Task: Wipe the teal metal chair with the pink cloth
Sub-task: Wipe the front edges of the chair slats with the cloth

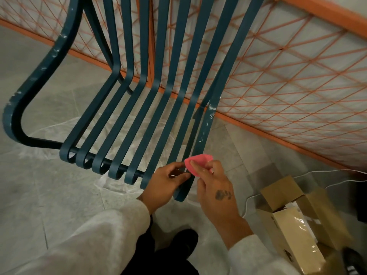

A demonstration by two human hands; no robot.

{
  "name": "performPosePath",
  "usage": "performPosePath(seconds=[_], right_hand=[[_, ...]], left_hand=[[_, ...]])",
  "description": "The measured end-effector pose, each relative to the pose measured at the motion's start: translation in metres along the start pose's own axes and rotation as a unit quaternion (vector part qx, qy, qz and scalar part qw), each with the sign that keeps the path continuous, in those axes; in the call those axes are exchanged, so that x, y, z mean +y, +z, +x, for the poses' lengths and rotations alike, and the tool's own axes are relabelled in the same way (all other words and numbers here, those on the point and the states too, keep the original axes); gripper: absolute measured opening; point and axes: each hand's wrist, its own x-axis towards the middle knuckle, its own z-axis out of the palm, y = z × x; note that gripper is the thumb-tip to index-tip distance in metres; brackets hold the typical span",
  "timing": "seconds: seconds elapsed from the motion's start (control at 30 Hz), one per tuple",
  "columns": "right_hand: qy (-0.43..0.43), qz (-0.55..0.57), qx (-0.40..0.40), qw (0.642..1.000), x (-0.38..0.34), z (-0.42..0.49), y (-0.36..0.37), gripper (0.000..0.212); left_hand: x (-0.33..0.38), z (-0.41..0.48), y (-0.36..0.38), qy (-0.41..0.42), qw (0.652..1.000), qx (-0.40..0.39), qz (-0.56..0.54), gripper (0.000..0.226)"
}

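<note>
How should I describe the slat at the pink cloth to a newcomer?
Find the teal chair against the orange lattice fence. Take its rightmost slat, where the right hand pinches the pink cloth. Unlike neighbouring slats, it carries whitish smears.

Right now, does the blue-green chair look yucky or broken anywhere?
Yes. The teal chair has whitish flecks on the slat above the pink cloth and along its left frame; scuffs or residue, cannot tell.

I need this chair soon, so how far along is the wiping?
Nothing looks clearly wiped yet. In hand: the right hand pinches the pink cloth by the rightmost slat at its front end, while the left hand grips the teal metal chair there. Left: white smears up that slat and along the curved side frame.
</note>
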Motion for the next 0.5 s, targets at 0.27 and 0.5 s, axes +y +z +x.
performPosePath(seconds=[0.27,0.5], right_hand=[[0.006,0.08,0.009,0.997,-0.005,0.005,0.004,0.043],[0.041,0.053,0.016,0.998,0.015,0.007,0.0,0.05]], left_hand=[[-0.002,0.001,-0.003,-0.009,1.0,-0.003,0.001,0.029],[-0.003,0.003,-0.003,-0.004,1.0,-0.007,0.022,0.032]])
